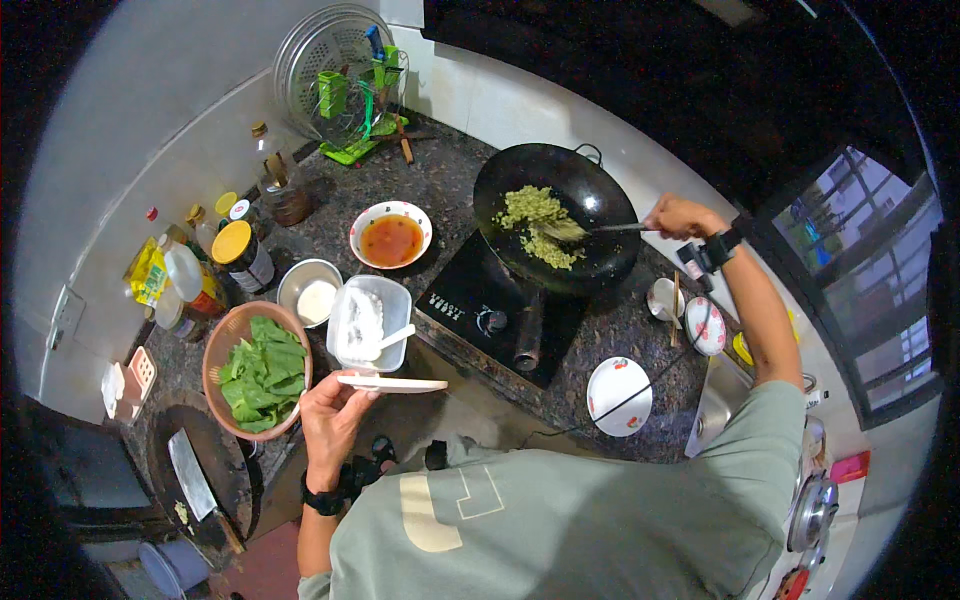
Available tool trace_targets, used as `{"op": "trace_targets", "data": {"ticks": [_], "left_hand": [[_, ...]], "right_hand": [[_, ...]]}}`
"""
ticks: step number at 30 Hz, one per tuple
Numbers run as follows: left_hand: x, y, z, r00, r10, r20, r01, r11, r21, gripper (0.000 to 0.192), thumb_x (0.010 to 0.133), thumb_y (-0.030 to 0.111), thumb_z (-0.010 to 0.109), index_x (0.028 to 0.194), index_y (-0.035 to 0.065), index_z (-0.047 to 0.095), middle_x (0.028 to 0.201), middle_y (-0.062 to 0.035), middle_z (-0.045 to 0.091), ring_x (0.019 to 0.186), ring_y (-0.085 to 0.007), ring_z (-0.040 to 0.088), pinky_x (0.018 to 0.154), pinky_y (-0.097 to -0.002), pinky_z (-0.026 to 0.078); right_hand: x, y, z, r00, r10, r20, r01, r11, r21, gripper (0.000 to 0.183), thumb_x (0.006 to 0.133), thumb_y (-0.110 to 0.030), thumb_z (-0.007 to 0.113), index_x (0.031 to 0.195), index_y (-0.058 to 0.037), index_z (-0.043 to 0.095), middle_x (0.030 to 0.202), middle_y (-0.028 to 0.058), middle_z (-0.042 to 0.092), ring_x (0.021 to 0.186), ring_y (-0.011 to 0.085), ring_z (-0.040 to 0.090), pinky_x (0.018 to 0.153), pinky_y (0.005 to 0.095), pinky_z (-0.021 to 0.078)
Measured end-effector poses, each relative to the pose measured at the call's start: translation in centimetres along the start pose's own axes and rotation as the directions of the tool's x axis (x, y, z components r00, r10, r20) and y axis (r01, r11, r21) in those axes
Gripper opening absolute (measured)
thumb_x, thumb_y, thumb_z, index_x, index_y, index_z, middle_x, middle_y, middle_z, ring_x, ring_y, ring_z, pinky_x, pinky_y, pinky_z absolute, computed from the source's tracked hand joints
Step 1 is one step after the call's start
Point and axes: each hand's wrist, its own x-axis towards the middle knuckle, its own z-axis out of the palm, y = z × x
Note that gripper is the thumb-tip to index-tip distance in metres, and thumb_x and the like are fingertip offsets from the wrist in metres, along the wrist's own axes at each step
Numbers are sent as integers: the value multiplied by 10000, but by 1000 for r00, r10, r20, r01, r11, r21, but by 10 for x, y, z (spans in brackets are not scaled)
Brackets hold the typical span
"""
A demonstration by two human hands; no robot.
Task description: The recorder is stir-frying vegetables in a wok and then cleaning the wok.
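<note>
My right hand (682,217) grips the metal handle of a spatula (615,227). The spatula's blurred head rests among chopped green food (534,206) in a black wok (517,274). Between the thumb and fingers of my left hand (334,416) is a flat white lid (405,385), seen nearly edge-on. Just beyond it stands a clear plastic container (401,304) of white powder, with a white spoon (397,336) leaning inside. To the left of that hand is a brown plastic basket (212,367) of green leaves (266,367).
The wok sits on a black cooktop (480,277). Nearby stand a bowl of reddish-brown liquid (391,240), a metal bowl (291,289) and several jars (244,247). A cleaver (191,472) lies on a round chopping board (165,435). A cable crosses a white plate (615,382) on the right.
</note>
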Motion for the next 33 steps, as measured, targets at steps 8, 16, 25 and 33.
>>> {"op": "trace_targets", "data": {"ticks": [8,16,25,33], "left_hand": [[-6,-3,-3,997,-41,-66,41,999,4,171,724,-3,615,886,-39,574,772,-26,592,677,-61,522,618,-182,422],[-7,-2,-5,996,-33,-77,37,998,48,161,726,-4,612,879,-38,576,776,-27,592,682,-64,525,626,-189,430],[-7,1,-6,998,6,-70,-3,999,46,148,729,-35,593,876,-37,578,791,-32,595,701,-70,538,645,-196,442],[-6,-3,-2,999,-50,-12,50,998,-28,160,728,-31,602,885,-47,572,799,-38,597,701,-66,538,627,-187,436]], "right_hand": [[11,-8,-1,999,28,-20,-32,965,-259,226,721,-209,571,585,-29,582,485,33,502,405,121,450,374,271,336],[57,-11,28,915,-279,-292,229,954,-196,178,745,-164,537,655,-14,571,457,28,447,401,146,429,356,298,325],[40,36,17,991,56,-124,-60,997,-37,283,705,-269,553,618,-3,595,640,153,587,546,279,554,509,382,413],[39,29,74,998,-21,-64,42,936,350,198,750,-138,531,644,21,583,486,35,476,411,112,422,382,280,344]]}}
